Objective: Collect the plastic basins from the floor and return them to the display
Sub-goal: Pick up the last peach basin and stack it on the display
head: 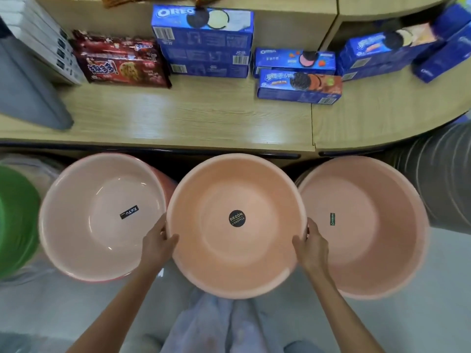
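Note:
A peach plastic basin (204, 250) with a round black sticker sits in the middle, below the shelf edge. My left hand (158, 244) grips its left rim and my right hand (312, 244) grips its right rim. A paler pink basin (84, 238) with a black label lies directly to its left, touching it. Another peach basin (377, 250) with a green label lies to its right, rim against rim. I cannot tell whether the middle basin rests on something or hangs in my hands.
A wooden shelf (178, 118) runs across above the basins, holding blue Oreo boxes (204, 39), a red cookie pack (122, 62) and a grey bin (28, 90). A green basin (15, 220) is at far left, grey stacked basins (443, 179) at far right. Grey floor lies below.

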